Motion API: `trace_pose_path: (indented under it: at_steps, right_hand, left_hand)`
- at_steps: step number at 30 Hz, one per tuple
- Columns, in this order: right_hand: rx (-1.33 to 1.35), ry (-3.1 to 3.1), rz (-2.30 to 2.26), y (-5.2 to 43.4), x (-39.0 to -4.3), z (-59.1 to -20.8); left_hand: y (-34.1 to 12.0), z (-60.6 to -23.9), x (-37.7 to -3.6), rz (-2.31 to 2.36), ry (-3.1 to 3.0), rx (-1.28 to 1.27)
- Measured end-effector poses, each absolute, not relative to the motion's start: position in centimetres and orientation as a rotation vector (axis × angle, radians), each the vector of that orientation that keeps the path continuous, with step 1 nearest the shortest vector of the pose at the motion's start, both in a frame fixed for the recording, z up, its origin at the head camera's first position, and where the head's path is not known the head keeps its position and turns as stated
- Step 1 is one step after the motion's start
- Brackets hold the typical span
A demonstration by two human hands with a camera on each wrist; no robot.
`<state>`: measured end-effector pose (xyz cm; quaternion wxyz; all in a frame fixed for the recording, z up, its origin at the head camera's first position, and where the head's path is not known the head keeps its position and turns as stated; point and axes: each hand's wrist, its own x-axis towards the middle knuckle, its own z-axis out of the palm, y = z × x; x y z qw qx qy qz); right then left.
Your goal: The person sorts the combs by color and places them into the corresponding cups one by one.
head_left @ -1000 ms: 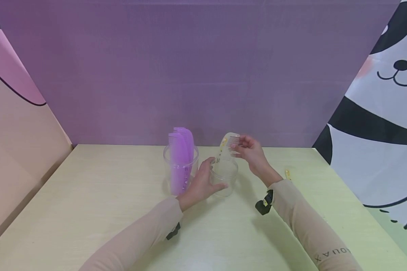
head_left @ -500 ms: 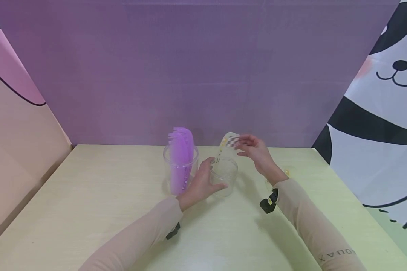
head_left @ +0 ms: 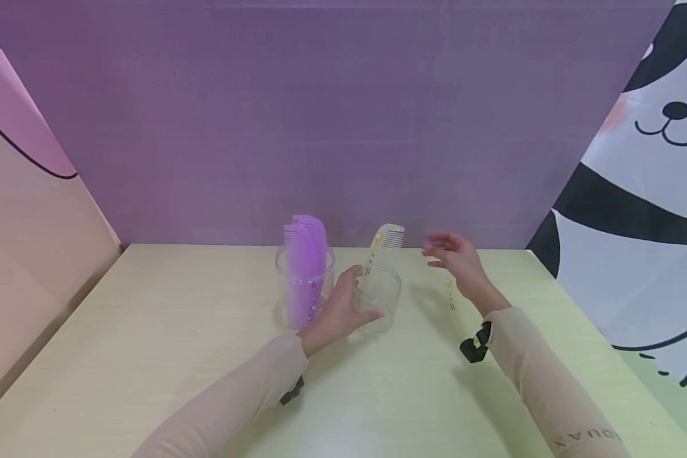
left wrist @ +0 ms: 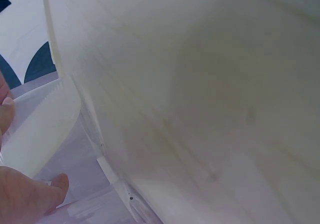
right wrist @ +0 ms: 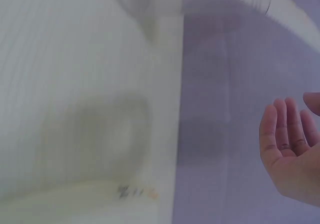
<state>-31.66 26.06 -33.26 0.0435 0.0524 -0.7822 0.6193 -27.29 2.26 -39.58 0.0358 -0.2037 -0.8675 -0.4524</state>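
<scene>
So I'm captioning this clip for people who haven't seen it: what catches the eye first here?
Probably the bright purple combs standing upright in a clear cup at the back middle of the pale table. Just right of it, the left hand grips a second clear cup holding a whitish comb. The right hand hovers open beside it, with a panda picture at far right.
</scene>
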Motion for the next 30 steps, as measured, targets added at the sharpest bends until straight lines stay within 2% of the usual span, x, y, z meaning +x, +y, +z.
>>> trace_pose_path:
  at_steps: [13,15,30]
  right_hand:
    - [0.085,-2.421,1.784,32.4,-32.7,-37.3]
    - [0.028,-2.495,1.677,32.1,-31.4,-36.5]
    - [-0.066,-2.883,1.259,35.1,-31.8,-38.8]
  left_hand:
    - [2.2,-39.7,-27.3,-1.389,-2.640,-0.662]
    - [2.2,-39.7,-27.3,-1.398,-2.638,-0.665]
    - [2.1,-39.6,-27.3,-1.421,-2.649,-0.662]
